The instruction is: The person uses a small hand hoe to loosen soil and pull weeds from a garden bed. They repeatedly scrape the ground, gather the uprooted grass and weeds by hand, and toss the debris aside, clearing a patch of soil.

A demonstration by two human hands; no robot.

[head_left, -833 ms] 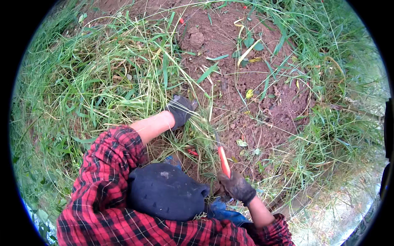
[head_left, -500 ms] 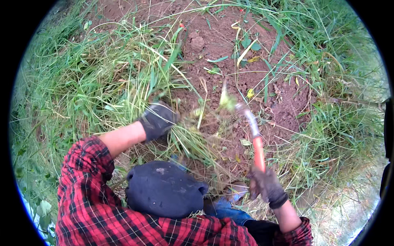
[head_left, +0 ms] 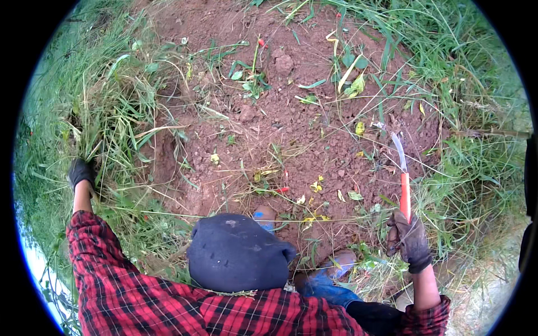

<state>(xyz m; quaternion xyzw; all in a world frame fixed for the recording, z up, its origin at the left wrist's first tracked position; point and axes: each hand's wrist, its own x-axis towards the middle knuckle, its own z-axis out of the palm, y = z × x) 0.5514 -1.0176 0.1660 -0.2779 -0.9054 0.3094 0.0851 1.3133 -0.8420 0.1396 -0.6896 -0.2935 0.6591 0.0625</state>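
My left hand (head_left: pixel 83 172), in a dark glove, is stretched out to the far left. Its fingers are partly hidden by a bunch of cut grass (head_left: pixel 115 115), whose blades come together at the glove. My right hand (head_left: pixel 409 238), gloved in muddy brown, is wrapped round the red-orange handle of a sickle (head_left: pixel 404 193). The sickle's curved metal blade points up and away over the soil, with a bit of pale plant matter near its tip.
Bare reddish soil (head_left: pixel 241 140) lies ahead, strewn with leaves, stalks and small red bits. Tall grass (head_left: pixel 476 84) borders it. A dark blue rounded thing (head_left: pixel 238 257) covers the lower middle. Blue-marked footwear (head_left: pixel 339 266) shows beside it. A stick (head_left: pixel 490 134) lies at right.
My left hand has swung far left with the bunch of grass, uncovering soil in the middle. My right hand and the sickle have moved right, the blade no longer blurred.
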